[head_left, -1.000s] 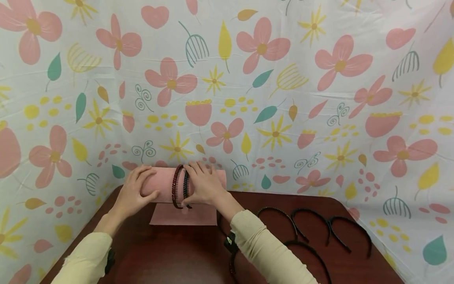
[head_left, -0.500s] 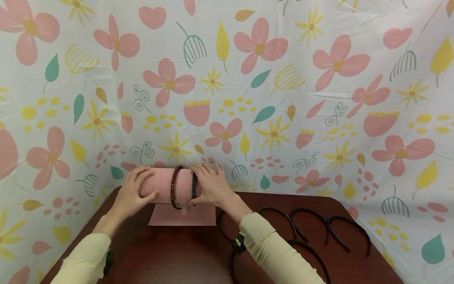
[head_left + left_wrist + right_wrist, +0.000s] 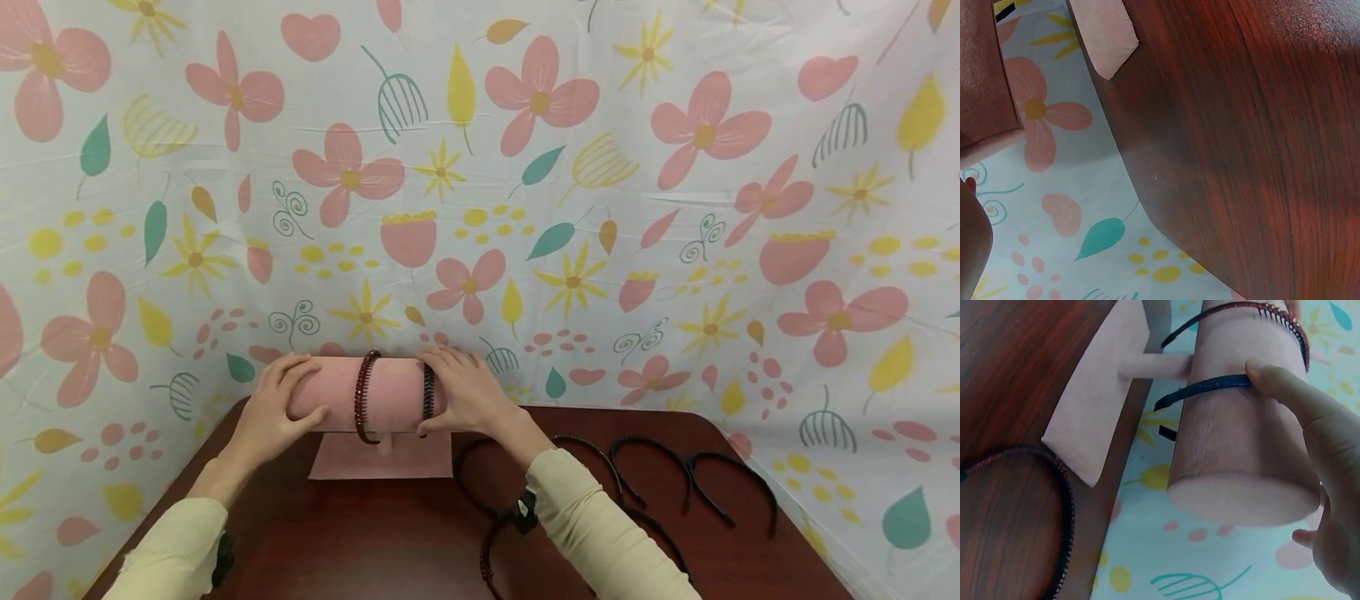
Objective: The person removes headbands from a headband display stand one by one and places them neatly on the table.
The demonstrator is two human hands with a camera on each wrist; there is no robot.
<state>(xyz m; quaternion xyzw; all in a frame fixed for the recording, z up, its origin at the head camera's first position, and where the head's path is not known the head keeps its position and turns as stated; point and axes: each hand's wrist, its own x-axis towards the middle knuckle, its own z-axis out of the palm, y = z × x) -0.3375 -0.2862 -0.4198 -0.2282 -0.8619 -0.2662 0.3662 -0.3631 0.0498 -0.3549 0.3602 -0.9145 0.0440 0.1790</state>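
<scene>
A pink headband display stand point(image 3: 393, 392) has a padded horizontal cylinder on a post above a flat base point(image 3: 337, 462). My left hand point(image 3: 262, 417) grips the cylinder's left end, thumb in front and fingers over the top. Around the middle sits a dark red beaded headband point(image 3: 362, 396) with comb teeth. My right hand point(image 3: 474, 396) holds a dark blue headband point(image 3: 428, 390) round the right part of the cylinder; in the right wrist view the thumb presses on this headband point(image 3: 1210, 385), near the cylinder's flat end. Its far fingers are mostly hidden. The left wrist view shows little of the left hand point(image 3: 972, 240).
Several dark headbands lie on the brown table point(image 3: 322, 542) to the right, among them a black one point(image 3: 738, 461) at the far right. My right forearm passes over some of them. A flower-patterned cloth point(image 3: 480, 208) hangs close behind the stand.
My right hand has slid the dark blue headband rightward along the cylinder, away from the red one. The left hand keeps its grip on the left end. The view shifts slightly.
</scene>
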